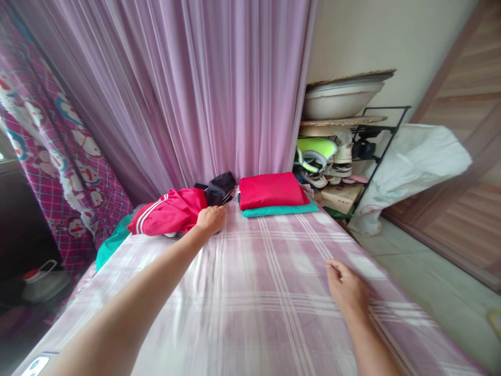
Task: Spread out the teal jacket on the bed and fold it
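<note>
My left hand reaches far across the bed to the right end of a crumpled red garment with white stripes. It touches or nearly touches the red cloth, its fingers turned down and hidden behind the knuckles. Just beyond lies a bunched dark garment. To the right, a neatly folded red garment rests on a folded teal garment. My right hand hovers over or rests on the right side of the bed, its fingers curled in with nothing visible in them.
A checked sheet covers the bed. Teal cloth hangs at its left edge. Purple curtains close off the far side. On the right stands a shoe rack with basins on top and a white sack beside it. A phone lies bottom left.
</note>
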Demonstrator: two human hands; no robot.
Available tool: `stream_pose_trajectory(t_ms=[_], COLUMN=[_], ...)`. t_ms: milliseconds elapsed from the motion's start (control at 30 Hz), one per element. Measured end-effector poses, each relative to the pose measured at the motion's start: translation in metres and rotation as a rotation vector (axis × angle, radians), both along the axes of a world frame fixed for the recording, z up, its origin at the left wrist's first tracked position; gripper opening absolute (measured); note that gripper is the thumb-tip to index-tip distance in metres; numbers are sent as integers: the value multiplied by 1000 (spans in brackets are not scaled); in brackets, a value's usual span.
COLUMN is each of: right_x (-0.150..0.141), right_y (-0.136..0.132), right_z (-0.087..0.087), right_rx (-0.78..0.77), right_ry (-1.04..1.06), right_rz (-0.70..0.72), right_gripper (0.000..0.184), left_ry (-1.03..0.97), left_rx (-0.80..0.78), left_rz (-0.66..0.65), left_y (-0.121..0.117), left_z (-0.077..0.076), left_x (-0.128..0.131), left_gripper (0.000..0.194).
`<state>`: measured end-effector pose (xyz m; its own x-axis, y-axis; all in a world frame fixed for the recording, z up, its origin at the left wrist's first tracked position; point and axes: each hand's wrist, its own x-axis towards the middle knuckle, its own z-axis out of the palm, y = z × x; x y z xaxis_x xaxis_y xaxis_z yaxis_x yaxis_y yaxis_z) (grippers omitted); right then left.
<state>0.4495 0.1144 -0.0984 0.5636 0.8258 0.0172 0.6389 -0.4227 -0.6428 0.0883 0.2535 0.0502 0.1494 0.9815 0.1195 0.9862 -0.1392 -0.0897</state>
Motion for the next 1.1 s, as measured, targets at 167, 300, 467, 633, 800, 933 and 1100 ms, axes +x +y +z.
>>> stream_pose_trajectory(t_ms=[167,300,467,633,800,933,1100], right_x=[-4,-13,-19,-21,-21,-20,-19], right_y=[-3,-7,-9,-10,-9,-8,-9], right_z=[-1,2,10,16,15,12,17], right_rx=[62,167,202,187,163,176,112], right_ry=[-7,-38,-11,11,23,-2,-4], right_rz=[17,-12,3,-21,-16,-22,-17], right_gripper=[41,40,39,40,40,38,38], left_ry=[-52,-89,-101,-103,-105,-206,-184], left_rx=[40,63,30,29,74,193,-156], left_rz=[-72,-54,-20,-116,-272,-468,-659], left_y=[39,66,84,69,-2,-92,-181], left_z=[-1,-7,-11,3,18,23,32], left_x=[64,99,110,98,52,4,-3], left_gripper=[31,36,28,21,16,24,22])
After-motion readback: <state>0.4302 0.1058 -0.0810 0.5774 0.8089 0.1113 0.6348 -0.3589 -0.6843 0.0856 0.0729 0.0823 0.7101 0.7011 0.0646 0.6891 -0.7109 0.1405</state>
